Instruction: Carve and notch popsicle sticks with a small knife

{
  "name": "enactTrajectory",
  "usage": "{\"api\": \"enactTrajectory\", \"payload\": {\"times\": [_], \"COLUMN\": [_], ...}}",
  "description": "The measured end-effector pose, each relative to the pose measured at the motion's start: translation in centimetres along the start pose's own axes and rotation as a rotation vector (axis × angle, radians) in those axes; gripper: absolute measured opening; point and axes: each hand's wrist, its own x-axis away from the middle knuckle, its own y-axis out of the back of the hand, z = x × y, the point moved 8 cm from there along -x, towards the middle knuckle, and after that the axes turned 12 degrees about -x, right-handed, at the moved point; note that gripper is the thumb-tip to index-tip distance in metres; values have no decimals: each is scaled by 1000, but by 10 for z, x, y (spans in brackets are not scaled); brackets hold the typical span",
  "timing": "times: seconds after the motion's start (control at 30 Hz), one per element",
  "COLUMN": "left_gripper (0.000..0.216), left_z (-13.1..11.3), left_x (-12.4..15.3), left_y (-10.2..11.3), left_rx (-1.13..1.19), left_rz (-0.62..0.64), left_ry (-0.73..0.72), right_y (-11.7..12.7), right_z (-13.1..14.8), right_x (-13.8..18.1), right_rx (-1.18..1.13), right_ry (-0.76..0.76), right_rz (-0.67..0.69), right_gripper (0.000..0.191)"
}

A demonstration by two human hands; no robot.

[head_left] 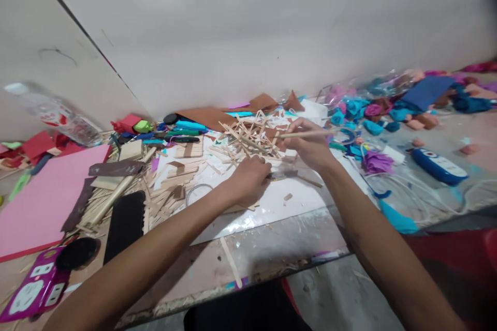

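My right hand (308,145) is closed in a pinch on a thin wooden stick (314,134), which points sideways above the white sheet (240,223). Lower and to the left, my left hand (250,178) has its fingers curled round a flat grey blade-like tool (284,175); the part inside the fist is hidden. Just behind both hands rises a loose heap of wooden sticks (248,137). Another short stick (309,181) lies on the sheet below my right hand.
A pink foam sheet (54,191), a black phone-like slab (125,222) and a purple case (34,284) lie left. A plastic bottle (58,114) leans by the wall. Crumpled coloured paper (378,162) and a blue glue gun-like object (438,165) with cable are right.
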Motion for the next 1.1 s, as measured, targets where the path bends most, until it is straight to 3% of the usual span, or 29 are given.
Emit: {"api": "enactTrajectory", "payload": {"times": [0.2,0.37,0.47,0.57,0.63,0.73,0.87,1.0,1.1], "left_gripper": [10,18,29,40,45,45,43,31,30], "left_z": [21,46,54,57,57,56,51,46,41], "left_x": [6,47,80,109,123,136,140,138,137], "left_y": [11,30,24,6,-8,-24,-29,-29,-30], "left_rx": [303,737,1028,1272,1410,1588,1749,1851,1831], "left_rz": [-22,-86,-107,-161,-210,-265,-327,-396,-376], "left_ry": [143,386,526,660,735,805,811,718,613], "right_y": [11,-15,-49,-84,-99,-115,-127,-130,-139], "right_z": [20,37,31,6,-10,-28,-35,-20,-13], "right_x": [1,16,25,41,53,68,81,83,87], "right_rx": [-42,-27,-98,-298,-425,-463,-302,169,374], "right_ry": [149,192,66,-210,-359,-448,-437,-187,-65], "right_rz": [-149,-66,183,382,386,323,318,384,479], "right_gripper": [23,14,40,41,34,25,29,23,22]}}
